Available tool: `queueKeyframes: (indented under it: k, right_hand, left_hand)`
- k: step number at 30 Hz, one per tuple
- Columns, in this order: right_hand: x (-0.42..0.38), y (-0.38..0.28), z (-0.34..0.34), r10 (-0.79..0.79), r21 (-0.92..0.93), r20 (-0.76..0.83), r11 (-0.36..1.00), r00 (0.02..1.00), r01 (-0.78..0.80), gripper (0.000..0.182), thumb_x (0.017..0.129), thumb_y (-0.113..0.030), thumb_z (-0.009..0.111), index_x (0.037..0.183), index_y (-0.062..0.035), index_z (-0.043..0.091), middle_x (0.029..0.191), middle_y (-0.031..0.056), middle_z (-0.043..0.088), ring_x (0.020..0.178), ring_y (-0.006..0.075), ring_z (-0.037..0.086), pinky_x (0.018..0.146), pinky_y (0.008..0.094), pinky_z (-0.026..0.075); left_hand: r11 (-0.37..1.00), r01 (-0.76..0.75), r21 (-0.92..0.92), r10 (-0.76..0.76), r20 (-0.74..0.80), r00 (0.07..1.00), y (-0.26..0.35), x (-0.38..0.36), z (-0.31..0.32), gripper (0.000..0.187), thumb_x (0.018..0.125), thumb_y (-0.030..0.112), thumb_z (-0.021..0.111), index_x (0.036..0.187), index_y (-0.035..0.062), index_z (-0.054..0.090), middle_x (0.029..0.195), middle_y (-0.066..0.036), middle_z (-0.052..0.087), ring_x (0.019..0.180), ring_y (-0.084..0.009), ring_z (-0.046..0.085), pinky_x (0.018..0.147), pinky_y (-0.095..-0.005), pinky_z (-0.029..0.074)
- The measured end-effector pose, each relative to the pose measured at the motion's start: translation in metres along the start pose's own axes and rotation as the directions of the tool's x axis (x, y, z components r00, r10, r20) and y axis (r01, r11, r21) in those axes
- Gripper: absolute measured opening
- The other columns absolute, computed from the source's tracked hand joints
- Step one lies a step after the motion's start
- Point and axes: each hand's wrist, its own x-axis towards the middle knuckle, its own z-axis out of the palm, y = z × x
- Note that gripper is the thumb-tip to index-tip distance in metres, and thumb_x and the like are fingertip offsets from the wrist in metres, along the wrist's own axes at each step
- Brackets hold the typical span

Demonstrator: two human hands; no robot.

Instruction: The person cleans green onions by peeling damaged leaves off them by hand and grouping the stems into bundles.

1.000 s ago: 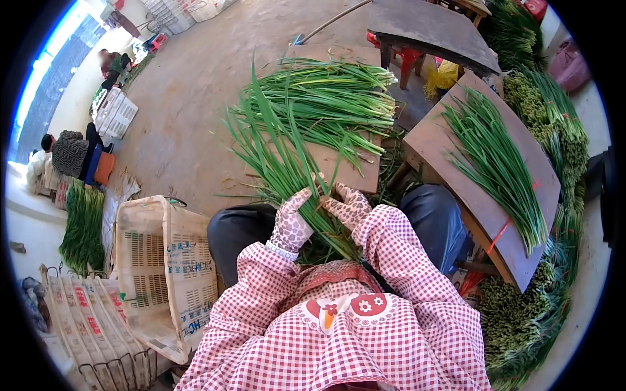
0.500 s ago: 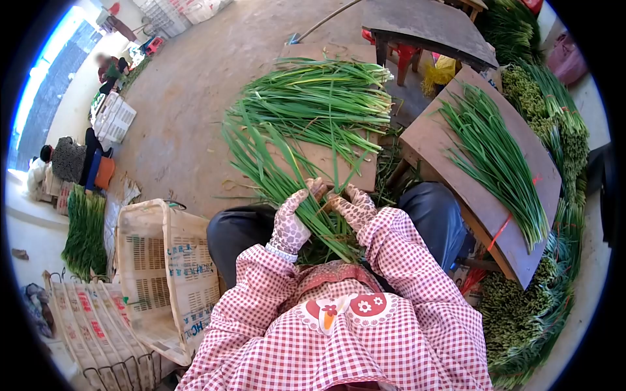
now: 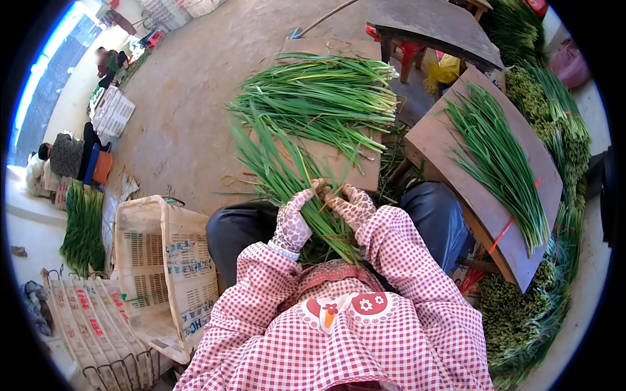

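Observation:
A bunch of garlic chives (image 3: 280,171) slants across my lap, leaf tips up and left, cut ends down by the apron. My left hand (image 3: 295,221), in a spotted glove, is closed round the bunch. My right hand (image 3: 354,205), gloved alike, has its fingers pinched at the bunch's near side, on some thin yellowish-brown leaf strands. The fingertips of both hands nearly meet. Just beyond, a loose pile of garlic chives (image 3: 319,98) lies on a low board (image 3: 366,177), pale ends to the right.
At right, a small table (image 3: 440,146) bears more chives (image 3: 499,163) over a red tie (image 3: 501,234). Bundled greens (image 3: 521,326) line the right wall. A plastic crate (image 3: 195,274) stands left of my knee. A dark table (image 3: 437,29) is behind. Two people sit far left.
The view has shifted slightly. Leaves that stood up from my right hand's fingertips toward the pile have mostly gone from there. My left hand keeps its hold on the bunch.

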Motion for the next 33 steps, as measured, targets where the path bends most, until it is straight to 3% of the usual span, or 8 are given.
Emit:
queueKeyframes:
  k: [4,8,15,17,20,24,27,33]
  right_hand:
    - [-0.004,-0.007,0.006,-0.033,0.089,-0.021,0.995,0.999,0.035,0.041,0.079,-0.026,0.066,0.112,-0.0033,0.054,0.091,0.0069,0.062,0.079,0.0139,0.056,0.067,0.0279,0.044]
    - [0.011,0.004,0.010,-0.083,-0.173,-0.104,0.983,0.991,0.064,0.038,0.076,-0.027,0.069,0.107,-0.0074,0.059,0.084,0.0027,0.063,0.068,0.0100,0.056,0.056,0.0251,0.044]
    - [0.005,0.007,0.013,-0.103,0.107,-0.042,0.988,0.994,0.107,0.042,0.075,-0.017,0.071,0.112,-0.0041,0.055,0.095,0.0075,0.062,0.087,0.0150,0.056,0.075,0.0297,0.045]
    - [-0.007,-0.003,0.012,-0.063,0.189,-0.053,0.979,0.997,0.072,0.037,0.076,-0.017,0.069,0.108,-0.0034,0.056,0.089,0.0060,0.062,0.081,0.0130,0.056,0.070,0.0281,0.046]
    - [-0.004,0.005,0.000,-0.066,0.304,-0.085,0.949,0.994,0.089,0.033,0.077,-0.016,0.068,0.106,-0.0044,0.056,0.087,0.0046,0.061,0.078,0.0116,0.055,0.067,0.0265,0.045]
    - [0.000,0.005,-0.001,-0.104,0.276,-0.286,0.943,0.953,0.186,0.027,0.080,-0.013,0.064,0.105,-0.0053,0.055,0.087,0.0034,0.059,0.076,0.0101,0.053,0.066,0.0247,0.043]
    - [0.035,0.040,-0.015,-0.088,0.539,-0.330,0.800,0.940,0.264,0.028,0.080,-0.009,0.062,0.107,-0.0053,0.054,0.092,0.0055,0.058,0.080,0.0114,0.052,0.068,0.0249,0.042]
    - [0.062,0.071,-0.026,-0.144,0.389,-0.490,0.846,0.860,0.364,0.018,0.087,-0.013,0.052,0.103,-0.0038,0.050,0.084,0.0099,0.053,0.073,0.0180,0.052,0.064,0.0305,0.046]
  left_hand:
    - [0.995,0.007,-0.104,0.006,0.126,0.992,-0.007,0.007,-0.018,0.035,0.085,0.016,0.048,0.114,-0.0024,0.049,0.114,-0.013,0.054,0.106,-0.0254,0.050,0.090,-0.0411,0.041]
    - [0.852,-0.286,0.438,0.258,0.125,0.958,-0.032,0.024,-0.064,0.026,0.085,0.015,0.048,0.106,0.0001,0.052,0.102,-0.014,0.057,0.095,-0.0256,0.055,0.087,-0.0406,0.043]
    - [0.951,-0.119,0.284,0.104,0.066,0.992,-0.030,0.026,-0.054,0.030,0.082,0.008,0.053,0.111,0.0009,0.052,0.105,-0.014,0.057,0.094,-0.0221,0.056,0.084,-0.0353,0.045]
    - [0.980,0.133,-0.147,-0.123,0.073,0.990,-0.010,0.009,-0.021,0.036,0.082,0.008,0.056,0.117,0.0017,0.049,0.112,-0.014,0.055,0.101,-0.0204,0.053,0.087,-0.0321,0.044]
    - [0.989,-0.019,-0.148,0.020,0.002,1.000,-0.006,0.006,-0.004,0.024,0.086,0.015,0.050,0.107,0.0042,0.054,0.106,-0.010,0.057,0.099,-0.0251,0.052,0.086,-0.0411,0.043]
    - [0.965,-0.035,-0.262,0.052,0.061,0.997,-0.005,0.012,-0.015,0.019,0.087,0.016,0.050,0.103,0.0075,0.054,0.104,-0.009,0.056,0.100,-0.0262,0.051,0.088,-0.0399,0.040]
    - [0.968,-0.077,-0.240,0.089,0.037,0.995,-0.001,0.015,-0.015,0.016,0.087,0.015,0.051,0.099,0.0067,0.054,0.089,-0.004,0.055,0.086,-0.0204,0.052,0.082,-0.0358,0.041]
    - [0.993,-0.077,-0.094,0.062,-0.148,0.987,-0.006,0.031,-0.034,0.015,0.086,0.014,0.051,0.097,0.0043,0.053,0.077,-0.001,0.051,0.071,-0.0143,0.049,0.072,-0.0300,0.041]
